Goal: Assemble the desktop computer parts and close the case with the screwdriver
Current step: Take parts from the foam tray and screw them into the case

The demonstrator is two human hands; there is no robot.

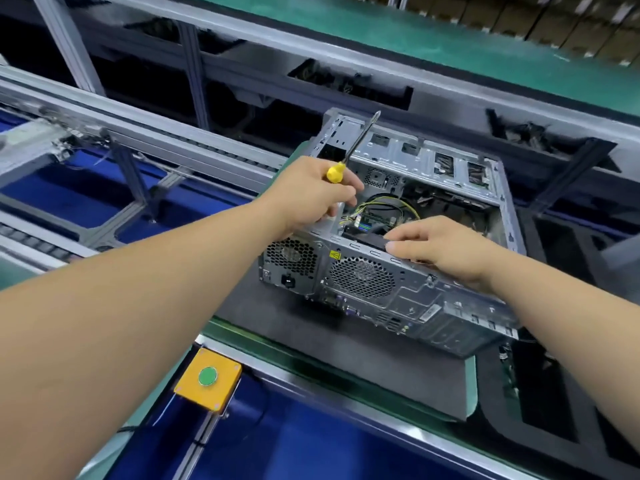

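A grey mat point(277, 327) on a green-edged conveyor bench fills your view, with metal rails running across at 10 o'clock. The open computer case point(398, 289) lies on its side on that mat at centre. Your left hand point(311, 195) grips the screwdriver point(349, 154) at the case's 10 o'clock corner, its shaft pointing up toward 1 o'clock. Your right hand point(446, 247) rests on the near top edge of the case with its fingers fairly straight. A yellow button box point(207, 379) sits at 7 o'clock.
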